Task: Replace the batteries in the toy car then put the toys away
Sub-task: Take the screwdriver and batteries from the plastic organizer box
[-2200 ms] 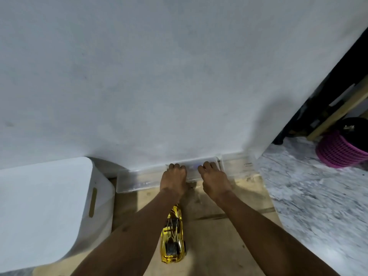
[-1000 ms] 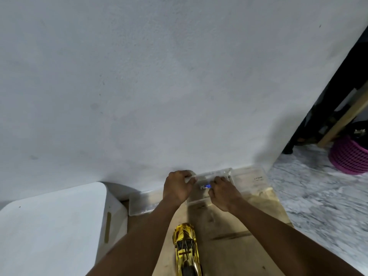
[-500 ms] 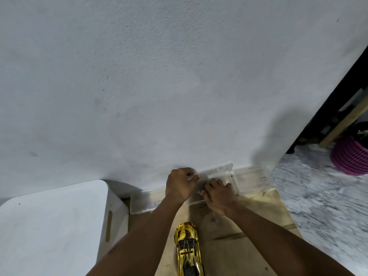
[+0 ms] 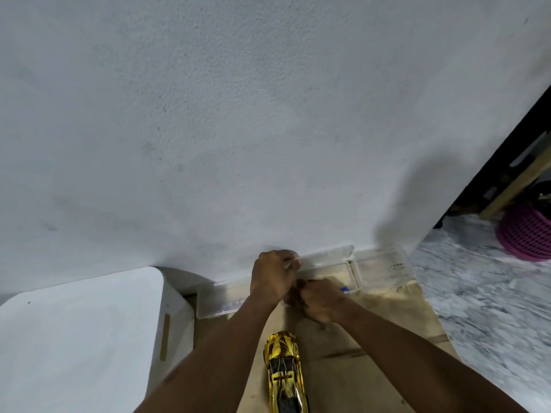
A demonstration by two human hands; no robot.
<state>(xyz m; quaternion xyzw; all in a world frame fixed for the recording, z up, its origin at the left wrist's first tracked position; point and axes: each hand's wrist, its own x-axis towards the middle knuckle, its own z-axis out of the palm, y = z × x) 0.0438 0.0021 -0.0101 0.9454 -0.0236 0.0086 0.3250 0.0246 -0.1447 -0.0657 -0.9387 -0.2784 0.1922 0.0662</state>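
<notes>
Now, left hand (image 4: pixel 272 277): fingers pinch the raised lid (image 4: pixel 325 254) of the clear plastic box (image 4: pixel 352 274).
Right hand (image 4: pixel 320 301): fingers curled inside it (hold unclear).
Shiny gold toy car (image 4: pixel 284 374): on the table between the forearms, long axis toward the box, right hand nearer.

Both bare forearms reach from the near edge toward the far middle and converge. The left grip (image 4: pixel 272 277) curls, pinching a clear lid (image 4: pixel 325 254) at its left end. The right grip (image 4: pixel 320 299), just beside it, is fisted knuckles-up, and whatever it may hold is hidden.
</notes>
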